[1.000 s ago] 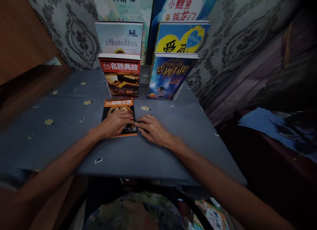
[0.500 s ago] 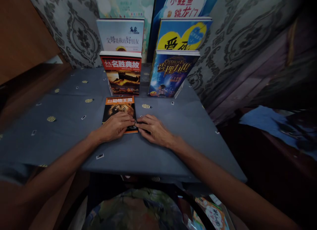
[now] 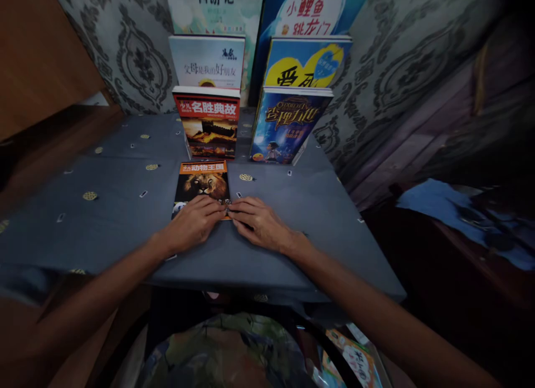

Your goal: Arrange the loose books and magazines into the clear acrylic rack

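A small book with an orange title band and a lion on its cover (image 3: 204, 183) lies flat on the table. My left hand (image 3: 196, 221) rests over its lower part, fingers bent toward the right edge. From the other side comes my right hand (image 3: 259, 222), beside the book, its fingertips meeting those of the left at the book's lower right edge. The fingers of both hands are drawn together in a pinch. A tiny dark, shiny spot shows between the fingertips; what it is, I cannot make out.
Behind stand a red-topped book (image 3: 209, 123) and a dark blue book (image 3: 288, 126) on supports. A pale book (image 3: 209, 62), a yellow-heart book (image 3: 307, 59) and larger ones rise farther back. Grey patterned cloth (image 3: 125, 221) covers the table. More books (image 3: 353, 360) lie below, right.
Both hands have shifted slightly toward me relative to the book, uncovering more of the lion's face. The fingertips stay together. The camera view has moved a little.
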`<state>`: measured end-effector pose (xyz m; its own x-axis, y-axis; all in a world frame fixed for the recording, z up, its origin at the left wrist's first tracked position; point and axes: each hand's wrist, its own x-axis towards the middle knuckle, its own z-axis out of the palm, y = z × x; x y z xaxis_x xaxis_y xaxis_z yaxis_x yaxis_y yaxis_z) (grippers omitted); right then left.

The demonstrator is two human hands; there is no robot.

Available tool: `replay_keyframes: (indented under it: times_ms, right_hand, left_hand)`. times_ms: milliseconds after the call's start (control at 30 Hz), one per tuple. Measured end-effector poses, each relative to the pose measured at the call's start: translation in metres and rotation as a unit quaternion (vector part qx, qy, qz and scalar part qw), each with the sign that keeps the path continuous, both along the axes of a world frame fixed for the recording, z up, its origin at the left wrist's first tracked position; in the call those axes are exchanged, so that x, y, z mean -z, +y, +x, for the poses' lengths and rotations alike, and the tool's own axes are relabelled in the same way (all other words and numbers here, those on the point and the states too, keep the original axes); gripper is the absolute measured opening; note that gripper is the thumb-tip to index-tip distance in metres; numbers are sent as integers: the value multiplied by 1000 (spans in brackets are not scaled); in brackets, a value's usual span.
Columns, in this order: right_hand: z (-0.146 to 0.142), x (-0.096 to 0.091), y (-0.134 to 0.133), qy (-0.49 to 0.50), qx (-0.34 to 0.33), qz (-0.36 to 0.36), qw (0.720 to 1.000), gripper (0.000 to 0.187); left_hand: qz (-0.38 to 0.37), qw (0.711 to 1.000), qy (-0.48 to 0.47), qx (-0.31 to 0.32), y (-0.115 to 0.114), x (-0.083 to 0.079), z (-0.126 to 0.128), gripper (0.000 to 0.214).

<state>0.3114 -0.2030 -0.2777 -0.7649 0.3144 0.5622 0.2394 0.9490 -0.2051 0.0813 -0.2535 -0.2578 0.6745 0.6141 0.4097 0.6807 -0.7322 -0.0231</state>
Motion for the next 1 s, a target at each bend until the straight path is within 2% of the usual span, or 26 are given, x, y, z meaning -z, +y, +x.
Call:
replay_keyframes:
  times_ms: [300, 533, 733, 1000]
  right_hand:
    - [-1, -3, -6, -16, 12, 5, 1000, 24]
    - [-3, -7, -10, -9, -14, 33, 999, 25]
    - [-3, -8, -10, -19, -12, 12, 1000, 24]
    - [-2, -7, -10, -22, -15, 3, 1000, 22]
  left_hand:
    - [20, 998, 20, -49, -20, 7, 9, 32]
    - [37, 997, 19, -65, -36, 8, 15, 33]
    - [20, 996, -11, -86, -40, 11, 17, 37]
    - [49, 989, -11, -137, -48, 9, 16, 32]
